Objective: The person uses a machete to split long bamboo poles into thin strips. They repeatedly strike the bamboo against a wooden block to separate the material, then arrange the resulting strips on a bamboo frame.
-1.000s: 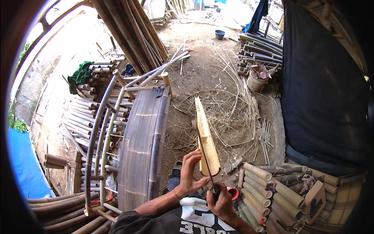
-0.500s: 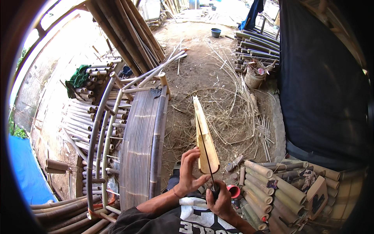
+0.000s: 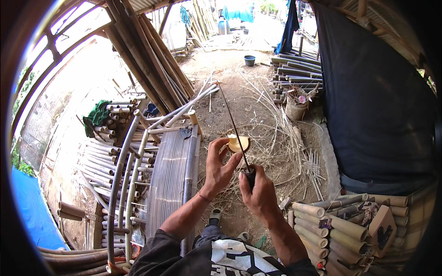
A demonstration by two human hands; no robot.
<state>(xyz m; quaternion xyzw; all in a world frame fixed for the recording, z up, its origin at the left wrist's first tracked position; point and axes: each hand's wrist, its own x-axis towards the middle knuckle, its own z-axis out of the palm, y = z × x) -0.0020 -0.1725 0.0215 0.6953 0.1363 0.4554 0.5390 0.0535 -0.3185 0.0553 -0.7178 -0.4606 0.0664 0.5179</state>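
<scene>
My right hand [image 3: 258, 191] is closed around the black handle of a long, thin-bladed knife [image 3: 228, 106]. The blade slants up and away to the left, seen almost edge-on. Just left of it, my left hand [image 3: 216, 168] grips a pale, split bamboo piece [image 3: 234, 146] at its edge, thumb stretched toward the blade. That piece appears strongly foreshortened, its cut end toward me, so its length is hidden. The blade passes across the bamboo in this view; whether they touch, I cannot tell.
A bamboo bench [image 3: 168, 170] with a slatted top stands at left, beside stacked bamboo poles [image 3: 99, 158]. More cut bamboo [image 3: 317, 230] lies at lower right. Shavings [image 3: 276, 138] litter the ground ahead. A dark sheet [image 3: 373, 106] hangs at right; a bucket [image 3: 249, 60] stands farther off.
Both hands have moved up and forward, away from my body. The bamboo piece has swung from lying lengthwise to end-on, and the knife blade now points farther up and left.
</scene>
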